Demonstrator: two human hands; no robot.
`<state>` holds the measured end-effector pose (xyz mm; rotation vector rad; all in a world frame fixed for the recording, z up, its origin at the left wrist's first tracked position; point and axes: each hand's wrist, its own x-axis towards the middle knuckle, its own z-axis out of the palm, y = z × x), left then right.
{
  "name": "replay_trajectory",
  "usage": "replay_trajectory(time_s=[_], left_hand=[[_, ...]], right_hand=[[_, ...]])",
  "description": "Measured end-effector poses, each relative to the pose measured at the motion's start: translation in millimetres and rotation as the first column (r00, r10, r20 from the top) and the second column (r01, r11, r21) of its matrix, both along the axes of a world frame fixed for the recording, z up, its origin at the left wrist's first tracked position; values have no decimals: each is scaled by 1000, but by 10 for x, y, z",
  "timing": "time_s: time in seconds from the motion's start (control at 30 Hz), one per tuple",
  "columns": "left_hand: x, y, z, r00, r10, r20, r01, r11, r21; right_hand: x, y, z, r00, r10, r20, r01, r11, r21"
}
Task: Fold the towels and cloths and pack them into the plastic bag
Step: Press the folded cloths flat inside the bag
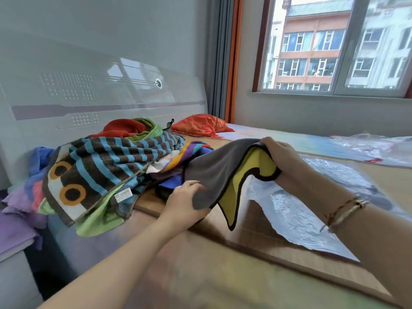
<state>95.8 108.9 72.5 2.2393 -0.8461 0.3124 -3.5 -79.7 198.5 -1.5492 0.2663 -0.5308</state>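
Observation:
A grey cloth with a yellow underside and black edging [219, 168] hangs lifted above the bed between both hands. My left hand [185, 201] grips its near lower corner. My right hand [282, 156] holds its far upper edge, fingers curled over the hem. A clear plastic bag [296, 215] lies flat on the mat under the cloth's right side. To the left is a pile of towels, topped by a brown and blue striped towel [111, 161], with green, red and purple cloths around it.
The bed carries a woven mat [278, 259]. A white headboard [89, 90] stands behind the pile. An orange pillow [200, 126] lies at the back. More crumpled clear plastic [374, 146] sits at the far right. A window fills the right wall.

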Motion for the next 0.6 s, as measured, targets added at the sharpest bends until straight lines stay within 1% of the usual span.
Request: replay_trajectory(time_s=[0.1,0.13,0.17,0.2,0.23,0.3,0.33,0.37,0.43,0.47,0.53,0.6], left_hand=[[-146,-121,-92,988,-5,-152,20,995,96],[-192,-152,-104,987,-7,-161,22,995,96],[-222,-181,-96,991,-14,-136,23,997,68],[-251,-194,-61,994,-10,-105,13,1000,28],[-267,-190,0,997,-1,-78,-1,1000,-23],[-272,-149,196,997,28,-72,-39,988,-148],[-283,-116,340,996,33,-88,-53,972,-230],[-304,-81,499,994,28,-109,-62,944,-325],[-347,-27,808,985,1,-171,-84,874,-478],[-393,-11,961,978,-21,-207,-91,850,-518],[-515,-20,1246,963,-84,-256,-84,809,-582],[-682,-38,1527,949,-157,-273,-61,759,-648]], right_hand=[[-212,-49,60,999,1,54,-6,996,86],[-278,-59,92,997,24,69,-32,993,117],[-338,-66,128,996,40,77,-50,990,132],[-379,-88,160,998,30,59,-35,996,85],[-413,-126,185,1000,-11,13,12,999,-41],[-484,-180,243,986,-147,-84,112,939,-325],[-517,-203,270,977,-180,-115,125,918,-377],[-554,-210,297,977,-153,-150,94,934,-343],[-649,-186,353,974,16,-224,-60,980,-192],[-697,-150,381,963,112,-245,-148,980,-133],[-759,-89,425,946,227,-231,-248,966,-68],[-810,-42,490,959,228,-167,-240,969,-54]])
